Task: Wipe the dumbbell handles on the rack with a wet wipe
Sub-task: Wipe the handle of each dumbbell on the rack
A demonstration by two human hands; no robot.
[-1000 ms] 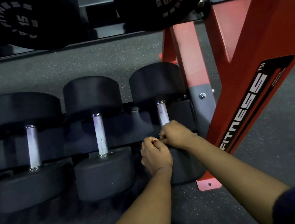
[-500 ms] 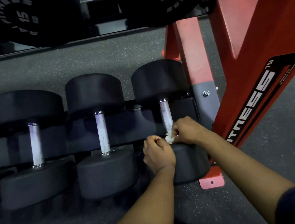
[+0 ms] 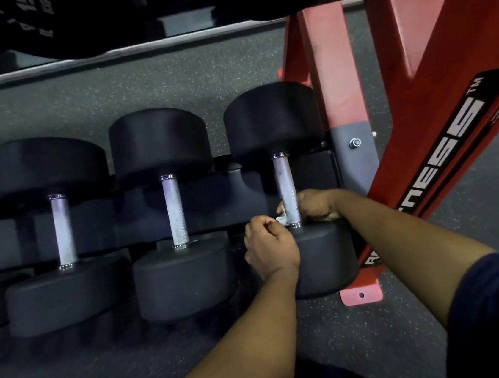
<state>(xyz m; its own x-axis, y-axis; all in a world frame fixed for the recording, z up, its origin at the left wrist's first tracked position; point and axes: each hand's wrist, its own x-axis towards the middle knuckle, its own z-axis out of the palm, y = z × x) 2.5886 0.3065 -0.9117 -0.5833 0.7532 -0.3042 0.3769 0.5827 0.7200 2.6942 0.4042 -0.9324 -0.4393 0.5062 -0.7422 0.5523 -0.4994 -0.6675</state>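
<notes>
Rightmost dumbbell (image 3: 275,123) sits low on the rack (image 3: 242,195) just beside its red upright (image 3: 340,94) — tight there, narrow gap to the middle dumbbell (image 3: 160,143) on its left, speckled floor (image 3: 137,86) open behind. Right hand (image 3: 315,207) clenched round the lower end of its knurled steel handle (image 3: 284,181); left hand (image 3: 270,248) pinches the white wet wipe (image 3: 282,220), crumpled small against the handle's left side, just above the near head.
</notes>
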